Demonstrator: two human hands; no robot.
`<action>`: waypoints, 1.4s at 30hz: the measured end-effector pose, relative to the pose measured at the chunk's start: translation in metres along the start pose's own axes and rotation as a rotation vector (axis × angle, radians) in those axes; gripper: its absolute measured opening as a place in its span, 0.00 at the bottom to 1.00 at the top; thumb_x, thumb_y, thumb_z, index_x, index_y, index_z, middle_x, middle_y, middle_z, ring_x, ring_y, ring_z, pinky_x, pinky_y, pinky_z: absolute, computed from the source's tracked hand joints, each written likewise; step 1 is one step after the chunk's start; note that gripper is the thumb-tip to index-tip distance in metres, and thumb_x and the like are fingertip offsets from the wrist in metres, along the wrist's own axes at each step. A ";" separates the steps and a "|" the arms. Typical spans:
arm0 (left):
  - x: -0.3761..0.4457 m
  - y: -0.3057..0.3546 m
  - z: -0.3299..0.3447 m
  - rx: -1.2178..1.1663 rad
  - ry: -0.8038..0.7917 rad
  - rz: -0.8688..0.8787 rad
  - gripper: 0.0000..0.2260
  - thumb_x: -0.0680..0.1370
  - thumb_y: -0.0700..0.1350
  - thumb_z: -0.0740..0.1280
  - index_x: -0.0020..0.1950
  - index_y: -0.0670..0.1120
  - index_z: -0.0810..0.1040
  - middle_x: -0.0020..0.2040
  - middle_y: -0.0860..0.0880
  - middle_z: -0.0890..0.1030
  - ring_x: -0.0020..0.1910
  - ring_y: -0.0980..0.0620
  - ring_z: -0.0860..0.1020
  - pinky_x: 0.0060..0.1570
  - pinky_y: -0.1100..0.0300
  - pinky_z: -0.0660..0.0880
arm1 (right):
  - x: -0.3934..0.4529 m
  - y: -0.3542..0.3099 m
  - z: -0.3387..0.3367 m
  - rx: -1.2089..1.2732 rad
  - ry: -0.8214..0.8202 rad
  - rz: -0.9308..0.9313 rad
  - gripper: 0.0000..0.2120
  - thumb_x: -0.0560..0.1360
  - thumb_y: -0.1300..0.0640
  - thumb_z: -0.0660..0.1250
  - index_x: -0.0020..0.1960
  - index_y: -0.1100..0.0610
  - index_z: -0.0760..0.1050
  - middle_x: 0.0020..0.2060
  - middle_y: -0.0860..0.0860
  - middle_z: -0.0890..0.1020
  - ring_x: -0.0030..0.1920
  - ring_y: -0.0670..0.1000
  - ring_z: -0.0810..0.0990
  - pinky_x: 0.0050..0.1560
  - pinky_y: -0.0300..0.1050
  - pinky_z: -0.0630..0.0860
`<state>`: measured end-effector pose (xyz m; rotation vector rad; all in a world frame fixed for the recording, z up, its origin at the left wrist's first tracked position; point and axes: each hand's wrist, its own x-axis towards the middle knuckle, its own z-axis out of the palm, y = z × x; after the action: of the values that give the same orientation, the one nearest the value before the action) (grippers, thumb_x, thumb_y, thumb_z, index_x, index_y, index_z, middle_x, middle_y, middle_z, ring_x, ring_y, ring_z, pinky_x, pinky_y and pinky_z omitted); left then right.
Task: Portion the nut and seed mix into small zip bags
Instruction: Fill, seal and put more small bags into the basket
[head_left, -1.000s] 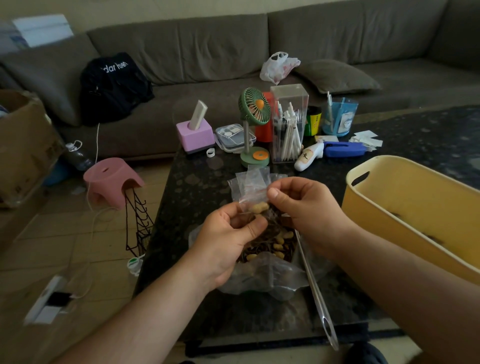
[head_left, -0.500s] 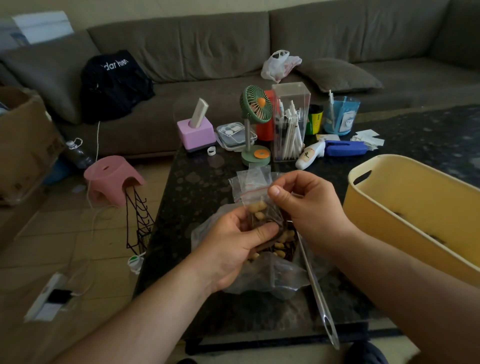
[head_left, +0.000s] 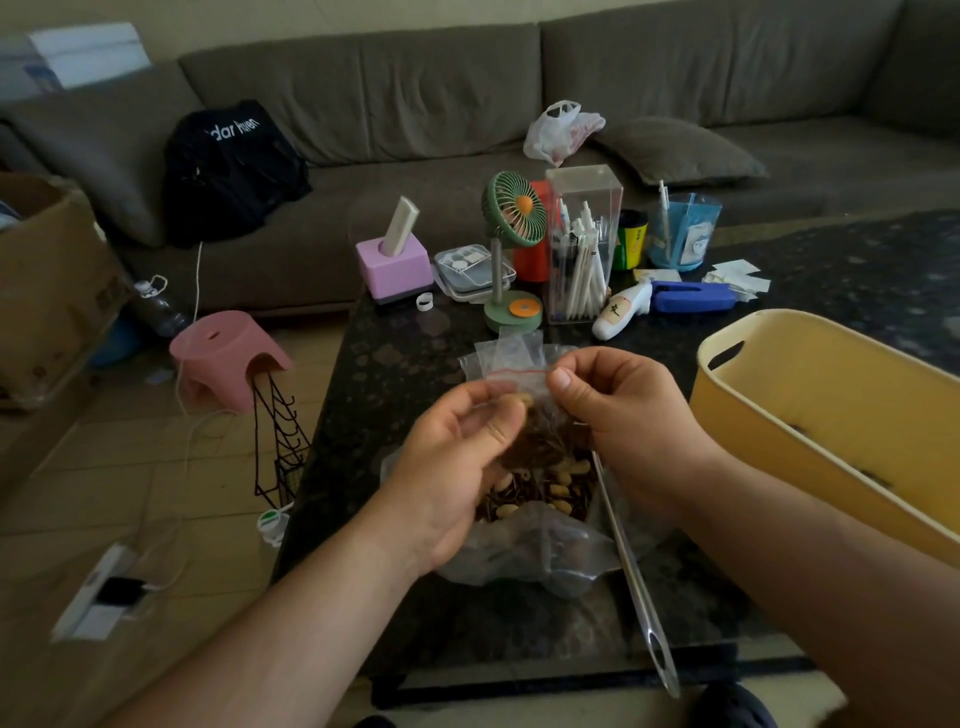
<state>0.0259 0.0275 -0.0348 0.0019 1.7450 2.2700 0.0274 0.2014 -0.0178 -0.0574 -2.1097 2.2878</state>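
A small clear zip bag (head_left: 524, 387) with a red seal line hangs above a large clear bag of nut and seed mix (head_left: 540, 493) on the dark table. My right hand (head_left: 623, 415) pinches the small bag's right top edge. My left hand (head_left: 457, 457) holds a few pale nuts in curled fingertips at the bag's mouth. Some mix shows dark inside the small bag. More empty zip bags (head_left: 511, 348) lie just behind it. A long metal spoon handle (head_left: 636, 587) sticks out of the big bag toward me.
A yellow plastic tub (head_left: 831, 415) stands at the right. Across the far table stand a green desk fan (head_left: 511, 249), a clear pen box (head_left: 582, 244), a pink tissue holder (head_left: 395, 265) and a blue stapler (head_left: 691, 299). A sofa (head_left: 415, 104) lies behind; a pink stool (head_left: 228, 358) is left.
My left hand has come up from the big bag with nuts to the small bag's mouth. The small bag's red seal line now shows, stretched between both hands.
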 end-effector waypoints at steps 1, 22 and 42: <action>0.000 0.002 0.000 -0.012 0.047 0.020 0.18 0.76 0.47 0.72 0.64 0.44 0.81 0.56 0.45 0.88 0.61 0.44 0.85 0.65 0.44 0.80 | 0.000 0.000 0.000 -0.005 -0.006 0.006 0.05 0.80 0.60 0.70 0.46 0.56 0.82 0.38 0.52 0.86 0.40 0.50 0.85 0.43 0.46 0.81; 0.001 -0.005 -0.005 0.019 0.187 0.093 0.07 0.85 0.40 0.66 0.53 0.44 0.83 0.51 0.44 0.88 0.51 0.47 0.86 0.60 0.44 0.82 | -0.010 -0.005 -0.011 -0.188 -0.049 0.076 0.04 0.79 0.63 0.70 0.51 0.59 0.83 0.44 0.54 0.88 0.49 0.52 0.88 0.50 0.44 0.85; 0.002 -0.006 0.003 0.024 0.149 0.113 0.06 0.83 0.41 0.68 0.56 0.41 0.84 0.49 0.46 0.88 0.51 0.50 0.87 0.58 0.52 0.83 | -0.007 -0.005 -0.019 -0.228 -0.063 -0.005 0.05 0.81 0.59 0.69 0.49 0.58 0.83 0.40 0.53 0.86 0.41 0.49 0.85 0.45 0.40 0.81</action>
<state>0.0259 0.0321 -0.0403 -0.0666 1.8911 2.3843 0.0353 0.2199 -0.0146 0.0142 -2.3899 2.0612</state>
